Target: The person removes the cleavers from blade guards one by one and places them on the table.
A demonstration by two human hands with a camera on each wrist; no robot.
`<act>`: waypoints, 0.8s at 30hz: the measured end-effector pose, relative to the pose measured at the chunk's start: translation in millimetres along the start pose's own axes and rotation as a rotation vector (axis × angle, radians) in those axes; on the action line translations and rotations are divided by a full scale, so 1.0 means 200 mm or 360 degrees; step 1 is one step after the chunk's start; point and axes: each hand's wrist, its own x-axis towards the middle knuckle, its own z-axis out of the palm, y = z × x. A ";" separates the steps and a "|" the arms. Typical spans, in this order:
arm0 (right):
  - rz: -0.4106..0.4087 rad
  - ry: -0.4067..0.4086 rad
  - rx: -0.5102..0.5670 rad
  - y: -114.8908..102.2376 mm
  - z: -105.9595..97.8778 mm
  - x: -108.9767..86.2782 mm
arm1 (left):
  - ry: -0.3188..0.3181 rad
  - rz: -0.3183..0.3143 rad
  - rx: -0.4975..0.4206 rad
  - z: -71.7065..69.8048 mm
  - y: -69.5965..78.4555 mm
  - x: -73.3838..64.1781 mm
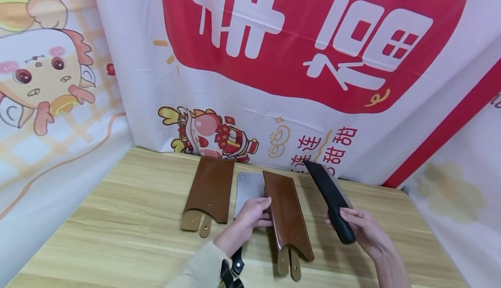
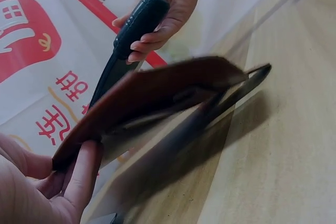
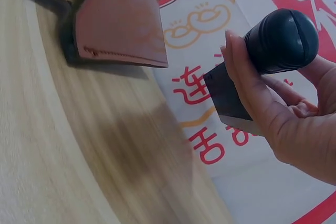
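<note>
My left hand (image 1: 250, 220) pinches the left edge of a brown leather knife sheath (image 1: 287, 214), raised off the table, its strap end toward me. To its right, my right hand (image 1: 364, 229) grips the black handle of a kitchen knife (image 1: 326, 185), its broad dark blade pointing up and away. In the left wrist view the sheath (image 2: 168, 87) is seen edge-on, thumb and fingers on either side of it. The right wrist view shows the handle end (image 3: 283, 40) with fingers wrapped round it. A cleaver (image 1: 249, 185) lies under my left hand, partly hidden.
A second brown sheath (image 1: 211, 188) lies flat to the left, near the back of the wooden table (image 1: 129, 218). Behind the table hangs a printed white and red cloth (image 1: 235, 83), with more cloth at both sides.
</note>
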 end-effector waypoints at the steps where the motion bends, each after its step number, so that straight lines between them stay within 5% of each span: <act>1: 0.0003 -0.0006 0.0000 0.00 -0.01 0.00 | 0.0003 0.0007 0.0003 0.00 -0.01 0.00; 13: 0.0064 0.0034 -0.0015 0.04 -0.06 0.00 | 0.0004 0.0067 0.0106 0.02 -0.03 0.04; 24: 0.0160 0.0101 -0.0142 0.08 -0.06 0.02 | 0.0161 0.0106 0.0306 0.00 0.00 0.10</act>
